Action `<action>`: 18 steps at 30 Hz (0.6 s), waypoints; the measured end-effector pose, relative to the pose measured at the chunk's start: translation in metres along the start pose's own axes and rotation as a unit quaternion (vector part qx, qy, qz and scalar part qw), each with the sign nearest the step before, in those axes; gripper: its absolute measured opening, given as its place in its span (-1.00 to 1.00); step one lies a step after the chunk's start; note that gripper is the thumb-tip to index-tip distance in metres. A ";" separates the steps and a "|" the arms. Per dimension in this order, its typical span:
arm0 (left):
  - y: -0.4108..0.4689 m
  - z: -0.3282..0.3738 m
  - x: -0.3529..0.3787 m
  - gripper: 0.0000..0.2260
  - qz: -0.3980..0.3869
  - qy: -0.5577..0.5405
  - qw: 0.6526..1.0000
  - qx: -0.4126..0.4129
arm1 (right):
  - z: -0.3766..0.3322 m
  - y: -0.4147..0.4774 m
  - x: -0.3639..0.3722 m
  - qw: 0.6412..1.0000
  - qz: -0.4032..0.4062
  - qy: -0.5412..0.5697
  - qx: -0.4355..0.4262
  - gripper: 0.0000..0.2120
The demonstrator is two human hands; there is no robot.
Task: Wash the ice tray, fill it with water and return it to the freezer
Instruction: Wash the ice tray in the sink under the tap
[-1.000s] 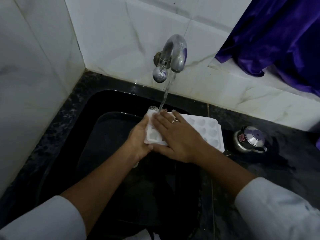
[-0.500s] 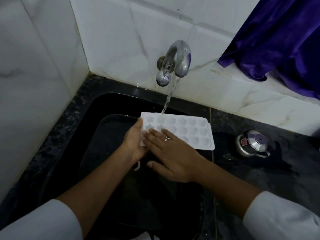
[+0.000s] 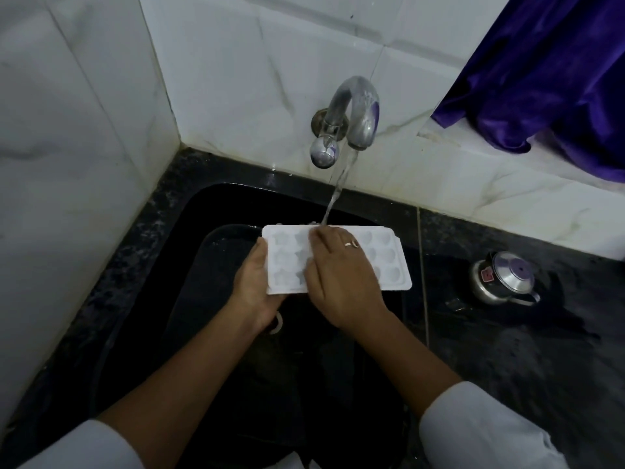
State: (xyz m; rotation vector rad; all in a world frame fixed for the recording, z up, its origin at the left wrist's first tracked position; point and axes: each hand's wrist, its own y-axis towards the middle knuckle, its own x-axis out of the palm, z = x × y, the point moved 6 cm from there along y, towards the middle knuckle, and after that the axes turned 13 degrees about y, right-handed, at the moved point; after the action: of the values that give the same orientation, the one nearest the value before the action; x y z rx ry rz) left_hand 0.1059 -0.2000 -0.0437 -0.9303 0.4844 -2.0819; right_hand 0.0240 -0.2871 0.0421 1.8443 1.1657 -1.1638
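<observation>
A white ice tray (image 3: 385,262) with star-shaped and round cells is held level over the black sink (image 3: 216,204). My left hand (image 3: 253,286) grips its left end from the side and below. My right hand (image 3: 338,275) lies flat on top of the tray's middle, fingers spread over the cells, a ring on one finger. Water streams from the metal tap (image 3: 358,110) and strikes the tray's far edge near my right fingertips.
White marble tiles form the corner walls behind and to the left. A small steel kettle (image 3: 504,277) stands on the black counter (image 3: 507,350) at the right. A purple cloth (image 3: 548,72) hangs at the upper right. A dark basin (image 3: 189,309) sits inside the sink.
My right hand slid back toward me off the tray's left end, then forward again onto its middle cells. The tray levelled out and sits squarer under the stream.
</observation>
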 end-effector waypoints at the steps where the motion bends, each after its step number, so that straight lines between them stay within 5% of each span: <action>1: -0.001 0.000 -0.003 -0.57 0.006 0.008 1.000 0.002 | 0.001 -0.001 0.000 1.000 0.009 -0.006 0.014 -0.46; 18: -0.003 0.013 -0.048 -0.49 0.048 0.000 0.997 0.052 | -0.003 0.011 0.016 0.999 0.039 0.035 0.000 -0.52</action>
State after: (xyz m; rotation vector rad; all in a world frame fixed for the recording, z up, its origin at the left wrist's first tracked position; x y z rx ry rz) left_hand 0.1345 -0.1607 -0.0546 -0.8299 0.4083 -2.0001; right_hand 0.0386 -0.2836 0.0295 1.9260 1.1219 -1.0628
